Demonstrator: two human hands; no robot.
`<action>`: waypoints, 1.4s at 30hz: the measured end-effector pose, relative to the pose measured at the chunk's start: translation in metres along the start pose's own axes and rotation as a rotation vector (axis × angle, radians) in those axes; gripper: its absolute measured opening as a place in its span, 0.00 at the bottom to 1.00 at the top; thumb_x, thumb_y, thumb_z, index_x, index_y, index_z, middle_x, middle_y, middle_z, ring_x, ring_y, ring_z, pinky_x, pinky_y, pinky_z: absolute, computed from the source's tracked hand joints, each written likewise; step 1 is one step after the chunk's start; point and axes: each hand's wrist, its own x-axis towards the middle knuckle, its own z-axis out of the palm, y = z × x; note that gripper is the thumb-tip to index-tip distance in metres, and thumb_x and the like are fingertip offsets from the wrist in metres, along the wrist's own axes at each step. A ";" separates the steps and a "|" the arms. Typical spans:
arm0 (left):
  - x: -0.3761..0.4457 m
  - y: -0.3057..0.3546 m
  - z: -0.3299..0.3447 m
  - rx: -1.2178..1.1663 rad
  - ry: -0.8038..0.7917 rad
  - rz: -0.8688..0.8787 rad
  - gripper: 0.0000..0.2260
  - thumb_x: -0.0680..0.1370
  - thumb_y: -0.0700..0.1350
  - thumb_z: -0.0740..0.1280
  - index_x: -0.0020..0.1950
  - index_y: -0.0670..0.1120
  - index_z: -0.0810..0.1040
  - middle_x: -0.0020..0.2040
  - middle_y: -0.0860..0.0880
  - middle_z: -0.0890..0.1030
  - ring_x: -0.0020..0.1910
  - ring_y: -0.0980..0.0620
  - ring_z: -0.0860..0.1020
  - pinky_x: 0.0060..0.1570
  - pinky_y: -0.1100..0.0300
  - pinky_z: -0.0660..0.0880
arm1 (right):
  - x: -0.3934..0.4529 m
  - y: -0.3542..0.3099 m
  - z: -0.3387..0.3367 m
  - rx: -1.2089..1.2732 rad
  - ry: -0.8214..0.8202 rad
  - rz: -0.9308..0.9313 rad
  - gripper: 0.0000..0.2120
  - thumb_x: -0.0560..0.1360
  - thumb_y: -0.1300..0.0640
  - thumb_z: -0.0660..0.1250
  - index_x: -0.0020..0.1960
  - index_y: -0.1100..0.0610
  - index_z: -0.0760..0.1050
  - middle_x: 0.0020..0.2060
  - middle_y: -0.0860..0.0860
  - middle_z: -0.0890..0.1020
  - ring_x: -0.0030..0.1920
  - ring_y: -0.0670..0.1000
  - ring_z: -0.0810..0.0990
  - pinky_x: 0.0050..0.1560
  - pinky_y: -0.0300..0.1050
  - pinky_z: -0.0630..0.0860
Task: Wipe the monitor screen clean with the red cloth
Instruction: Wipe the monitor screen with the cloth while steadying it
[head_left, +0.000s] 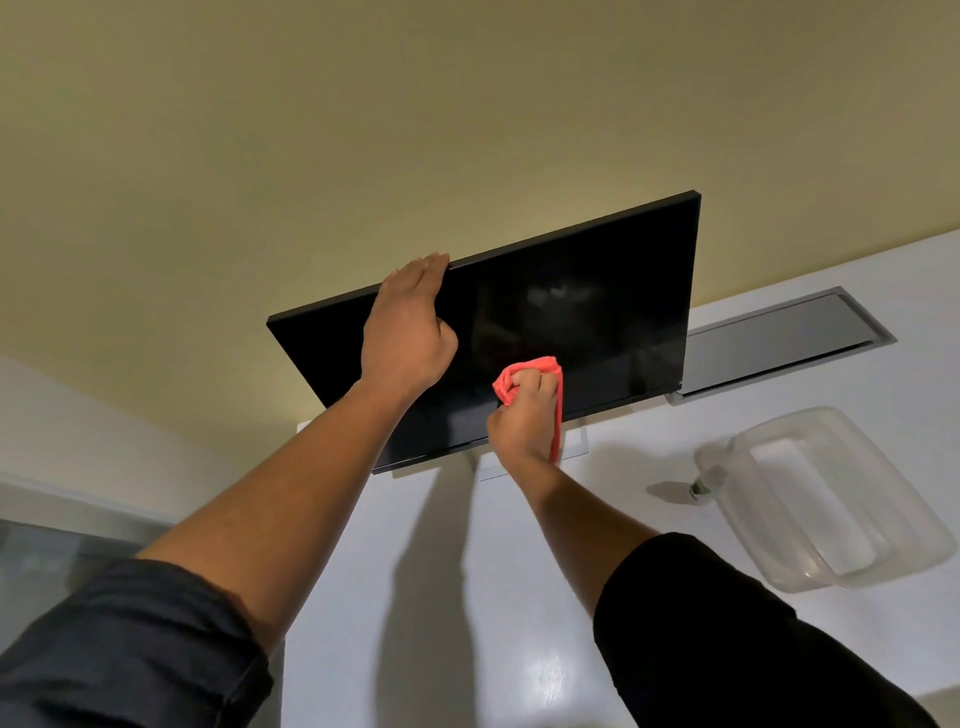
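A black monitor with a dark, switched-off screen stands on the white desk, tilted in this view. My left hand rests on the monitor's top edge, fingers over the rim and thumb against the screen. My right hand is closed on a bunched red cloth, which it presses against the lower middle of the screen. A strip of cloth hangs down beside my wrist. The monitor's white stand base is mostly hidden behind my right hand.
A clear plastic container lies on the desk to the right, with a small bottle at its left side. A grey cable-tray slot is set into the desk behind the monitor. A beige wall rises beyond.
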 end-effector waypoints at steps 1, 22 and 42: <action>-0.002 -0.004 -0.001 0.001 0.005 -0.003 0.33 0.71 0.35 0.60 0.77 0.45 0.65 0.74 0.45 0.70 0.74 0.44 0.66 0.72 0.48 0.66 | -0.005 -0.004 0.005 -0.003 -0.016 -0.005 0.15 0.68 0.67 0.69 0.51 0.55 0.70 0.55 0.54 0.71 0.49 0.53 0.73 0.43 0.40 0.72; -0.029 -0.081 -0.033 0.013 0.102 -0.132 0.32 0.69 0.34 0.58 0.74 0.44 0.69 0.69 0.45 0.74 0.69 0.43 0.70 0.76 0.49 0.58 | 0.011 0.000 0.012 0.092 0.177 0.111 0.11 0.67 0.66 0.64 0.45 0.55 0.69 0.49 0.50 0.70 0.44 0.55 0.77 0.44 0.52 0.82; -0.053 -0.123 -0.045 -0.057 0.068 -0.166 0.33 0.71 0.33 0.58 0.77 0.47 0.66 0.75 0.49 0.68 0.76 0.49 0.62 0.67 0.53 0.70 | -0.073 -0.073 0.116 0.004 -0.039 0.029 0.16 0.67 0.70 0.66 0.52 0.58 0.70 0.54 0.56 0.71 0.51 0.56 0.73 0.51 0.53 0.78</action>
